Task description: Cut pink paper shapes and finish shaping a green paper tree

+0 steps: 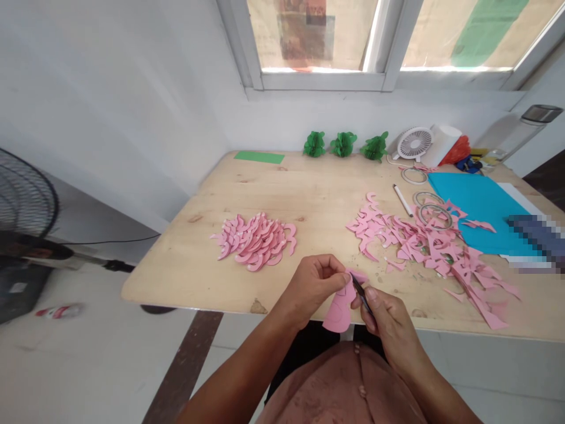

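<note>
Between the thumb and fingers of my left hand (315,282) is a piece of pink paper (339,312) with drawn curved lines, hanging over the table's front edge. My right hand (386,315) is closed around a dark, slim cutting tool, apparently scissors (362,294), whose tip meets the top of the paper beside my left fingertips. The handles are mostly hidden in my right fingers. Left of my hands lies a heap of curved pink paper cutouts (260,240). To the right, pink paper scraps (412,238) are spread over the table.
Three green paper ornaments (343,144) and a small white fan (415,143) stand along the back of the wooden table (176,259). A green strip (259,156), tape rolls (435,215), a white marker (402,200) and blue paper (481,206) lie around. A floor fan (26,206) stands left.
</note>
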Demonstrator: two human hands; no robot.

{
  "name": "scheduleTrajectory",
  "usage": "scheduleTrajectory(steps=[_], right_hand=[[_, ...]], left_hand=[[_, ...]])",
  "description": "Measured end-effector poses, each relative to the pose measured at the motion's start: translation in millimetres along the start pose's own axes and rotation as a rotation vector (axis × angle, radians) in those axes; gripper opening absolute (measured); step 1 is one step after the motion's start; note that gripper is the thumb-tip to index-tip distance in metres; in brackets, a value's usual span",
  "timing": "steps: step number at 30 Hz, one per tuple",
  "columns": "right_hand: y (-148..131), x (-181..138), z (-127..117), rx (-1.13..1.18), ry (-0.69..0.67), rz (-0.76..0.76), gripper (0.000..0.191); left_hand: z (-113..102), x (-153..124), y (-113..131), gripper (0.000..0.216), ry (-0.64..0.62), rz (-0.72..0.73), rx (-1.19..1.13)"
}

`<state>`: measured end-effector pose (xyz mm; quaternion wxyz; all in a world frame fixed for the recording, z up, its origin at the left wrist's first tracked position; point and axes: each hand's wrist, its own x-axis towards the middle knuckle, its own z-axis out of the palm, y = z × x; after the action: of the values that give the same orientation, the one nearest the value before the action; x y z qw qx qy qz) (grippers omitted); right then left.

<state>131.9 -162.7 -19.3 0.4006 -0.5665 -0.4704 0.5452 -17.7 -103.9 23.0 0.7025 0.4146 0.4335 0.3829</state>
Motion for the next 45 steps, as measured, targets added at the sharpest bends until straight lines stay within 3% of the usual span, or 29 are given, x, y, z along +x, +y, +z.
scheduleTrajectory(steps=[45], right_hand=[[0.2,2.8,0.2,0.019,0.001,-0.022,0.047]], left_hand=[[-3.2,5.9,7.2,0.012,-0.138,-0.015,0.051]])
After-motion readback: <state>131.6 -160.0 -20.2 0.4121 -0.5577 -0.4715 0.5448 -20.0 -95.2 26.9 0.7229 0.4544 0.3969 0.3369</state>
